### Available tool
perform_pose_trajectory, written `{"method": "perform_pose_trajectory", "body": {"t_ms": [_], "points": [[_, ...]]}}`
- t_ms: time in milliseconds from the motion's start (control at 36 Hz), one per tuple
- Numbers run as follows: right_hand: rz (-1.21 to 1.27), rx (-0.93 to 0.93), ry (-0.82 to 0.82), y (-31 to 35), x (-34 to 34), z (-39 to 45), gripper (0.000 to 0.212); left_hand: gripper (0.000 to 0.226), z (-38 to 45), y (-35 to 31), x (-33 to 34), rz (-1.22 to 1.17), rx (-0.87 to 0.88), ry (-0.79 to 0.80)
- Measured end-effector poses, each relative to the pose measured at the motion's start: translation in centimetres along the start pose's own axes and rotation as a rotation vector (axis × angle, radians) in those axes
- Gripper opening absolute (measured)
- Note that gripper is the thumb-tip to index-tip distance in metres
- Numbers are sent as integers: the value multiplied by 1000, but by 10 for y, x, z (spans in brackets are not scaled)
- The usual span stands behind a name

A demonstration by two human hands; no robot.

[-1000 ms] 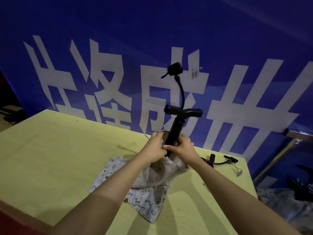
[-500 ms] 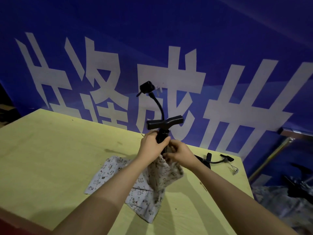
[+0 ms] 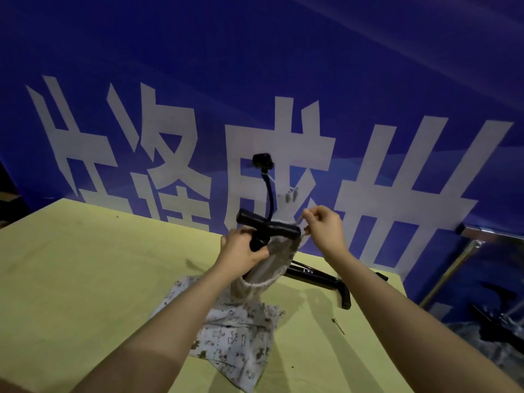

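1. A black hand pump with a T-shaped handle (image 3: 268,225) stood upright over the middle of the yellow-green wooden table (image 3: 85,265). Its lower body sat down inside a white drawstring cloth bag with small brown prints (image 3: 235,330).
2. The left hand (image 3: 243,252) was clenched round the pump shaft just under the handle, with the bag mouth bunched beneath its fingers.
3. The right hand (image 3: 323,228) was up and to the right of the handle, its thumb and forefinger pinching the thin pale drawstring cord (image 3: 300,219). The cord ran taut from the bag mouth to those fingertips, and the other fingers were curled.
4. The bag's upper part was lifted round the pump, and its bottom part lay flat on the table toward the near edge.
5. A black flexible hose (image 3: 270,194) rose from behind the handle and curved up to a black nozzle head (image 3: 262,161). Small pale bits dangled beside the hose, too blurred to identify.
6. A second black tube with a bent end (image 3: 314,276) lay flat on the table behind and right of the bag, touched by neither hand.
7. A small metal pin (image 3: 338,326) lay on the table right of the bag.
8. A blue banner with large white characters (image 3: 255,66) hung behind the table.
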State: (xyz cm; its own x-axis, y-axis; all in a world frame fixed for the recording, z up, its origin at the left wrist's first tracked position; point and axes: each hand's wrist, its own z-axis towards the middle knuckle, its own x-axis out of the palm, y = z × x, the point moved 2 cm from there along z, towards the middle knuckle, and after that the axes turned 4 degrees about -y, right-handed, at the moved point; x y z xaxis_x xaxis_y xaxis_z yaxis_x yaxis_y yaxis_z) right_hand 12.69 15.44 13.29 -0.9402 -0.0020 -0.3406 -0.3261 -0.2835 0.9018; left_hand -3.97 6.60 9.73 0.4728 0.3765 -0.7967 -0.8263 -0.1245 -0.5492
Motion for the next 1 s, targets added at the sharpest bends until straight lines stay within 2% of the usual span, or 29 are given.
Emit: {"method": "perform_pose_trajectory", "body": {"t_ms": [56,167,250,333,389,472,556,611,722,806,944,1000], "points": [[97,49,-8,5,0,4,24,29,-2,2,2,6,-18,40],[84,-5,29,14,6,2,30,38,-4,-4,2,-36,-58,45],[92,-40,65,21,13,0,31,62,-4,-10,0,-224,-123,-22],[95,-66,98,24,17,-2,38,88,-4,-16,-1,-519,-124,-104],[137,-53,95,25,16,-3,36,94,-5,-23,-4,-567,-88,-222],[169,-46,135,28,14,-3,29,76,-3,-35,-10,-351,84,-394],[197,-44,182,30,15,0,31,32,-2,-44,-10,-39,261,-445],[213,-35,191,31,15,1,32,18,-1,-49,-9,76,301,-456],[193,-46,202,34,13,2,31,24,4,-52,-8,211,333,-352],[141,-94,175,38,6,5,27,30,6,-51,-14,212,330,-258],[-31,-237,81,53,-3,12,26,17,4,-50,-22,168,315,-211],[-52,-296,39,60,-4,14,26,33,6,-52,-25,210,262,-213]]}}
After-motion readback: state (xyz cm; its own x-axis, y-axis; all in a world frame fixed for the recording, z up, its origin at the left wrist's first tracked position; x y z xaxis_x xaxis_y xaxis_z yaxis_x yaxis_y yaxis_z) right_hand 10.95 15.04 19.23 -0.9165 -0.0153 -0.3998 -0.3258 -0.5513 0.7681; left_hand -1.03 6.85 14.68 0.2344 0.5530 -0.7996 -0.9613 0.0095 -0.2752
